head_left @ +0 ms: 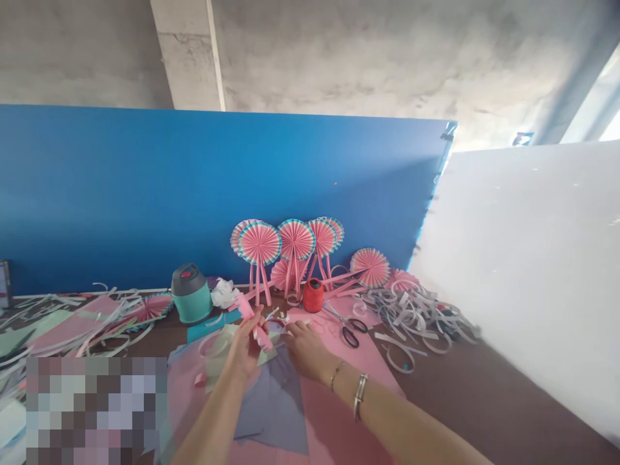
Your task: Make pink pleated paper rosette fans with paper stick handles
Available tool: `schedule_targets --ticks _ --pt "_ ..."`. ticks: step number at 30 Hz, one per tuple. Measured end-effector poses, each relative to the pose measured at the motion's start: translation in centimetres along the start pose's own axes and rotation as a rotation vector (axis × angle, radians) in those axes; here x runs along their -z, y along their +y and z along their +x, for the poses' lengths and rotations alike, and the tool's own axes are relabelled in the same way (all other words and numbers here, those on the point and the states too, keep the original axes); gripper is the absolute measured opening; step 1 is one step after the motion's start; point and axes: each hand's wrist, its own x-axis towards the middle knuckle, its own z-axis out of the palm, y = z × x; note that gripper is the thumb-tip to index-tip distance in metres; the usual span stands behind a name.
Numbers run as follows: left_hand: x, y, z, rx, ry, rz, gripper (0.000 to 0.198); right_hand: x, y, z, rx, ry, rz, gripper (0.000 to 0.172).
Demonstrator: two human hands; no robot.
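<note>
A crimped, folded strip of pink paper (246,307) is pinched upright in my left hand (248,342), tilted a little to the left. My right hand (303,345) is low over the paper sheets, fingers bent and close together. Its fingertips are partly hidden, so what they grip cannot be made out; a small ring-shaped roll (277,323) is beside them. Under both hands are a large pink sheet (339,381) and bluish-grey sheets (276,407). Black-handled scissors (349,329) rest on the pink paper to the right, near a red spool (313,297).
Pink pleated paper fans (259,243) on sticks lean against the blue partition (194,174). A teal and grey device (191,300) and crumpled white paper (224,294) stand left. Curled paper strips (411,316) heap up at right, and more scraps (87,323) cover the left.
</note>
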Motion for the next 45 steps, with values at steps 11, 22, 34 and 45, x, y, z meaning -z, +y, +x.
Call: schedule_targets --ticks 11,22,34,45 --pt "-0.1 0.0 -0.3 -0.038 0.057 0.077 0.038 2.2 2.6 2.1 -0.163 0.096 0.553 0.018" --pt "-2.0 -1.6 -1.8 -0.165 0.039 0.344 0.040 5.9 1.2 -2.2 -0.266 0.257 0.957 0.018" --pt "-2.6 -2.8 -2.9 -0.046 -0.094 0.535 0.057 3.6 3.0 -3.5 -0.318 0.280 2.140 0.010" --pt "-0.9 -2.5 -1.0 -0.155 0.004 0.525 0.036 2.9 3.8 -3.5 -0.425 0.227 2.228 0.013"
